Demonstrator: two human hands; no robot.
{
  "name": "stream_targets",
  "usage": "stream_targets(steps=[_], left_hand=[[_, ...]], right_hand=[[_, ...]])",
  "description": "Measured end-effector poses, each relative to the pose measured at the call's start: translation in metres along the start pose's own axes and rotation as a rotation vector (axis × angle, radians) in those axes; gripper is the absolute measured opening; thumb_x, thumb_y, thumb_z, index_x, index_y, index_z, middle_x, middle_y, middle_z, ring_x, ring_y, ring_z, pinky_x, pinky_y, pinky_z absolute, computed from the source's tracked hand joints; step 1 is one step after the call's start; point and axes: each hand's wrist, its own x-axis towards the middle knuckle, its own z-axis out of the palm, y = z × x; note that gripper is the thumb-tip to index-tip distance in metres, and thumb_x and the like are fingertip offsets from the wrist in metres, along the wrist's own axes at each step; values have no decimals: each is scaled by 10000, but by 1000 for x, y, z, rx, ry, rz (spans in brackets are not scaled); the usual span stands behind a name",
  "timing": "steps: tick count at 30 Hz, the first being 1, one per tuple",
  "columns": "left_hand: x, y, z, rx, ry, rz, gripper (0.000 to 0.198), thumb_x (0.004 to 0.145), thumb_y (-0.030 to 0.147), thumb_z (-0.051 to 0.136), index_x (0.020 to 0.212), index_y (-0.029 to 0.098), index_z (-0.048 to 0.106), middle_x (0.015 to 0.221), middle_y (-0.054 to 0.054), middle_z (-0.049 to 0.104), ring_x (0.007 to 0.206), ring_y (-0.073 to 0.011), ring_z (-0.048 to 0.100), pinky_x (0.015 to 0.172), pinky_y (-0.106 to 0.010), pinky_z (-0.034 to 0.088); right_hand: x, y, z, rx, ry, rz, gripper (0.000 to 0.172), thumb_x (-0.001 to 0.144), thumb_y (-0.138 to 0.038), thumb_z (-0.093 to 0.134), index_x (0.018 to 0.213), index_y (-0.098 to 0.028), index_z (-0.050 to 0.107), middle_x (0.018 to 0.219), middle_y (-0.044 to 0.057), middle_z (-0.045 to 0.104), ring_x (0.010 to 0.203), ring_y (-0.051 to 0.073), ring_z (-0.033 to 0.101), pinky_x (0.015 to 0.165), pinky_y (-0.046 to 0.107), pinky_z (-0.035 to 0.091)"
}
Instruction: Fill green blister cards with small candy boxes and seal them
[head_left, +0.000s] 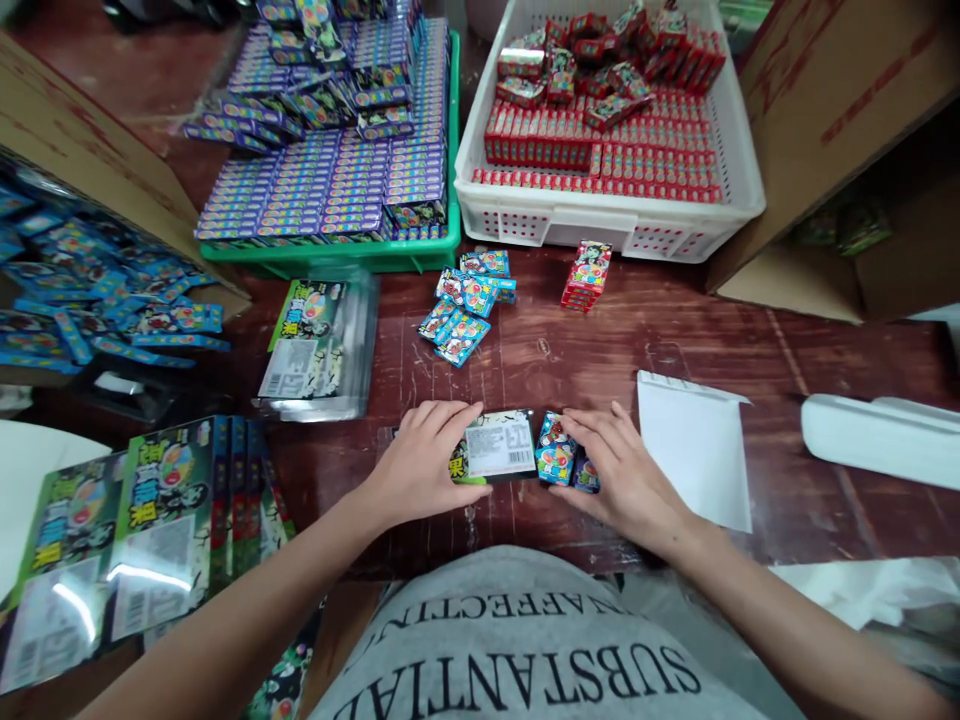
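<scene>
On the table in front of me, my left hand (427,460) is closed round the left end of a printed plastic box (499,445) with a white barcode label, lying flat. My right hand (622,480) grips small candy boxes from the right, a blue one (555,450) and a purple one (586,472) side by side. They stand at the box's right end, with a narrow gap between. My right fingers and palm partly hide them. Farther back lie several loose blue candy boxes (465,305) and a short stack of red candy boxes (586,275).
A green crate (330,258) of purple boxes and a white crate (544,228) of red boxes stand at the back. Flat printed plastic packages (319,345) lie left of centre; filled packs (161,520) sit nearer me. Cardboard cartons (810,130) flank both sides. White paper (694,445) lies right.
</scene>
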Motion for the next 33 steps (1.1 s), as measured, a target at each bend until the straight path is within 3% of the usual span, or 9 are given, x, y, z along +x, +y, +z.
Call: stream_targets(steps=[3, 10, 16, 21, 29, 33], left_hand=[[-1, 0, 2, 5, -4, 2, 924, 696, 488, 800, 1491, 197, 432, 1401, -141, 546, 1256, -357, 494, 1060, -513, 384], [0, -2, 7, 23, -29, 75, 939, 681, 486, 791, 1497, 191, 431, 1420, -143, 537, 1264, -365, 478, 1097, -545, 319], [-1, -4, 6, 28, -54, 97, 954, 705, 543, 791, 1509, 189, 418, 1425, -148, 530, 1265, -354, 462, 1100, -537, 312], [2, 0, 8, 32, -39, 85, 919, 725, 511, 778, 1503, 175, 421, 1423, -145, 523, 1258, -346, 466, 1110, -531, 302], [7, 2, 6, 22, -40, 67, 931, 708, 485, 804, 1503, 202, 411, 1414, -132, 515, 1258, -335, 473, 1096, -503, 327], [8, 3, 7, 22, -25, 66, 921, 711, 484, 808, 1490, 185, 419, 1392, -140, 522, 1247, -335, 483, 1084, -499, 331]], right_hand=[[-7, -5, 3, -21, 2, 14, 782, 897, -373, 701, 1551, -215, 302, 1458, 166, 550, 1369, 354, 492, 1212, 705, 248], [1, -7, 13, 29, -127, -34, 787, 888, -398, 720, 1534, -192, 321, 1497, 165, 518, 1415, 320, 460, 1248, 645, 215], [-1, 5, -9, -44, -176, 9, 1064, 784, -594, 777, 1596, -174, 232, 1648, 196, 297, 1528, 391, 254, 1242, 682, 130], [-1, 24, -32, -46, -225, 10, 714, 860, -484, 710, 1478, -246, 442, 1394, 120, 599, 1338, 349, 512, 1227, 708, 63], [15, 38, -47, 156, -237, -119, 728, 810, -483, 770, 1446, -263, 493, 1396, 108, 589, 1313, 305, 539, 1238, 656, 72], [23, 40, -40, 181, -205, -139, 726, 809, -491, 775, 1440, -248, 508, 1378, 111, 597, 1320, 305, 532, 1242, 652, 41]])
